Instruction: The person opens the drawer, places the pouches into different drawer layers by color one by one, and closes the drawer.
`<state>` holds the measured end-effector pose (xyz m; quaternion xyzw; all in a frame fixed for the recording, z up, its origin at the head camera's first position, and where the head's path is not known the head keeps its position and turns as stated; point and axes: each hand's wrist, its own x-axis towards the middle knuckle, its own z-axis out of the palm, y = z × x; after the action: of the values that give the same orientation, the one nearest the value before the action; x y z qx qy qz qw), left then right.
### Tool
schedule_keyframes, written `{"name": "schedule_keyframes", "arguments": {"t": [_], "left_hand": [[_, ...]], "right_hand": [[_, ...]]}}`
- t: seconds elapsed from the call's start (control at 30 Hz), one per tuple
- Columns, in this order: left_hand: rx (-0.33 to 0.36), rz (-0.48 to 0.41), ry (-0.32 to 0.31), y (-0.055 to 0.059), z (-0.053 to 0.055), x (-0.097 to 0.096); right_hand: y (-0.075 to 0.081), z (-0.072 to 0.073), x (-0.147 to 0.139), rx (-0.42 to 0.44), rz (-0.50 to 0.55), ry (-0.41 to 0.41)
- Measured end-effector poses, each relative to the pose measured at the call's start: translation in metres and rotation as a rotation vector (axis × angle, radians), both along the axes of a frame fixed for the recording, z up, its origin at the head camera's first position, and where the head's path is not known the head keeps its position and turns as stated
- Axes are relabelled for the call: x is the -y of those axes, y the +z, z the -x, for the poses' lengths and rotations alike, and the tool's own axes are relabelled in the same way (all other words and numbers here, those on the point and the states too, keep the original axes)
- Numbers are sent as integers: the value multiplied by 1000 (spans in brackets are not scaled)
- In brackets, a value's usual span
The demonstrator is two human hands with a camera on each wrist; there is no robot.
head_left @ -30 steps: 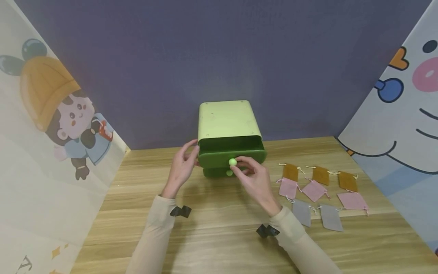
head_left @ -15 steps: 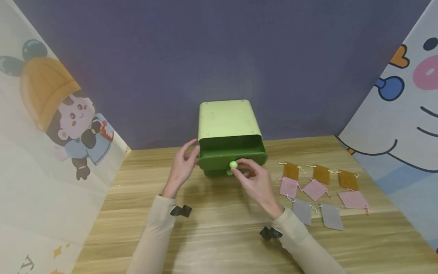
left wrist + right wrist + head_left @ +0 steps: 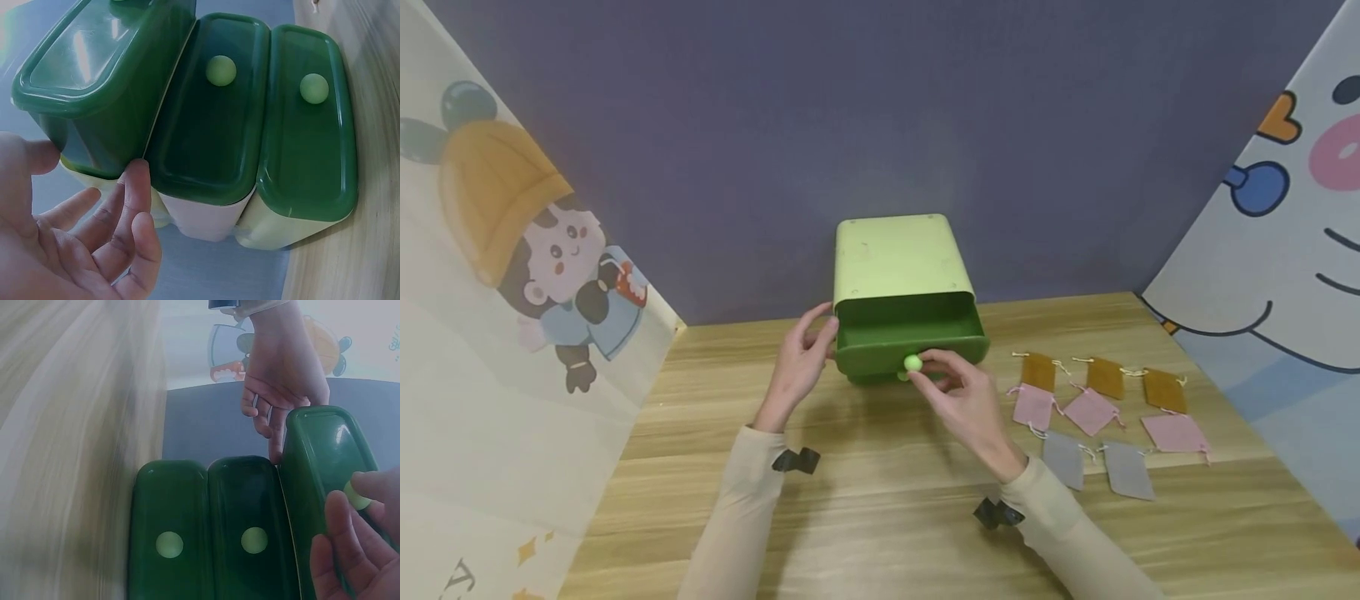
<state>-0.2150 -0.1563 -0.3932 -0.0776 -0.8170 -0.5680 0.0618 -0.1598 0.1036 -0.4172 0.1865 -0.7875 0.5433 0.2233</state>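
Note:
A light green cabinet [image 3: 895, 258] with dark green drawers stands at the back of the table. Its top drawer [image 3: 868, 358] is pulled well out, and the inside that shows is bare green. Between thumb and fingers, my right hand [image 3: 966, 404] pinches that drawer's round light green knob [image 3: 913, 363]. My left hand [image 3: 801, 367] rests its fingertips against the cabinet's left side, thumb and fingers spread. Two lower drawers, the middle one [image 3: 212, 131] and the bottom one [image 3: 306, 156], are closed in the left wrist view, each with a round knob.
Small drawstring pouches lie on the wooden table [image 3: 865, 517] to the right: orange-brown ones [image 3: 1105, 379] at the back, pink ones [image 3: 1092, 412] in the middle, grey ones [image 3: 1127, 471] in front. A dark blue wall [image 3: 895, 125] stands behind the cabinet, and cartoon-printed walls flank the table.
The top drawer has slid further out toward me, with my right hand still pinching its knob. More of the drawer's inside shows now. My left hand has stayed at the cabinet's side.

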Motion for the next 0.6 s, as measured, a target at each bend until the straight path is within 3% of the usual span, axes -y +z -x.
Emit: {"name": "schedule_keyframes", "arguments": {"t": [0.37,0.6], "left_hand": [[19,-28,-2,-1,-1,-1],[27,-37,-2,-2,2,0]], "right_hand": [[-5,-1,-5,22,22,19],[-7,-2,-12,32,-9,-9]]}}
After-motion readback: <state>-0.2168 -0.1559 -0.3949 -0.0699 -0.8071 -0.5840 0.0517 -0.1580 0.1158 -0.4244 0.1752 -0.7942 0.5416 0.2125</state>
